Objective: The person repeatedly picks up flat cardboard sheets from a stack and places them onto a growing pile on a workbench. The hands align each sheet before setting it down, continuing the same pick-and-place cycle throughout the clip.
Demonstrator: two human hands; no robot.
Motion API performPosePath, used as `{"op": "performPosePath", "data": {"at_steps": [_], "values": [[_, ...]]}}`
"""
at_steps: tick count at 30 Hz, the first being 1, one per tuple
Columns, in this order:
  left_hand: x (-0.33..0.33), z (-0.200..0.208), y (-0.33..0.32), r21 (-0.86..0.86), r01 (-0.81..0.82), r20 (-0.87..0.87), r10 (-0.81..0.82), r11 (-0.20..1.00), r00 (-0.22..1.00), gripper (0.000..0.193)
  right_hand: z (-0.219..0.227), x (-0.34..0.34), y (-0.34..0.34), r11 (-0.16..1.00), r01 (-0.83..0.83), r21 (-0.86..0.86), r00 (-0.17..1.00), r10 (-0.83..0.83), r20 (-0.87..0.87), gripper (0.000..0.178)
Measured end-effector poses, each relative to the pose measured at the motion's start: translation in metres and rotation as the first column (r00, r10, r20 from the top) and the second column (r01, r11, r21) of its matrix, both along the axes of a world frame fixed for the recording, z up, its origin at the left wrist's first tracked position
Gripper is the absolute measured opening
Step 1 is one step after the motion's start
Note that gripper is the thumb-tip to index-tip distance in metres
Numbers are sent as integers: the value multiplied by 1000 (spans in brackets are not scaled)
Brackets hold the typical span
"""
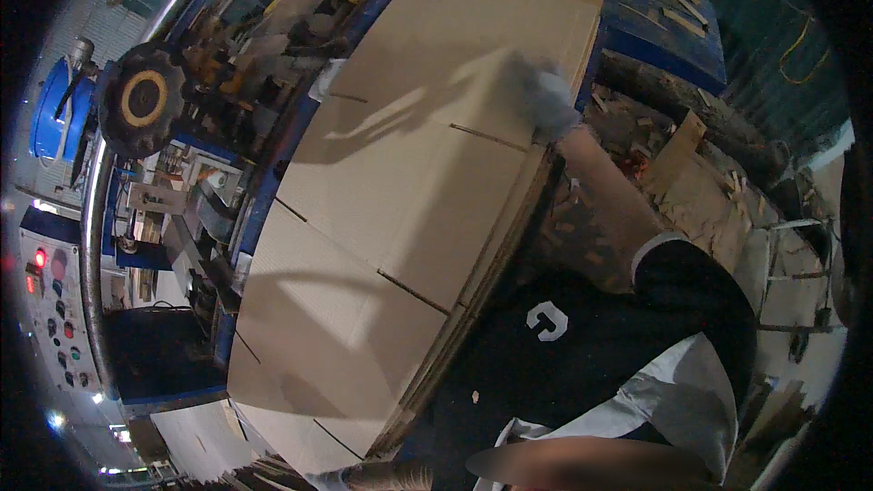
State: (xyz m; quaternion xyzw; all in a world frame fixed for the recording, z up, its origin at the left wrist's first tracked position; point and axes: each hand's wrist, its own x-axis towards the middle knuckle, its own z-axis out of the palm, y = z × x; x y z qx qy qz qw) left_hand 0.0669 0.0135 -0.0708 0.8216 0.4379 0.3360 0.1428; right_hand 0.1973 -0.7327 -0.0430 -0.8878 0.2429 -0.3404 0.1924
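A large slotted cardboard sheet [355,191] lies across a blue machine, with the layered edges of what looks like a stack under its right side. My right hand [550,107], in a pale glove, is at the sheet's right edge toward the far end. Motion smears its fingers, so their grip is hidden. At the bottom of the view my left hand [329,478], also gloved, is beside the sheet's near end. Only part of it shows, and its fingers cannot be made out. Dark slots cut into the sheet, and arm shadows fall over it.
A black handwheel [145,100] and machine parts line the left side, above a control panel [59,309] with lit red lamps. Cardboard scraps lie on a blue table [627,9] at the far right and on the floor [591,227]. A metal frame [796,277] stands at right.
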Motion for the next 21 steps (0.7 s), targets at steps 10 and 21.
{"op": "performPosePath", "data": {"at_steps": [10, 21], "values": [[-107, 123, 13, 39, 443, 753, -318, 896, 576, 47, 19, -1, -3, 960, 271, -74, 938, -246, 242, 63], [-78, 149, 34, -424, 551, 746, -68, 719, 663, 46, 57, 5, -34, 829, -368, 421, 829, 88, 553, 47]]}}
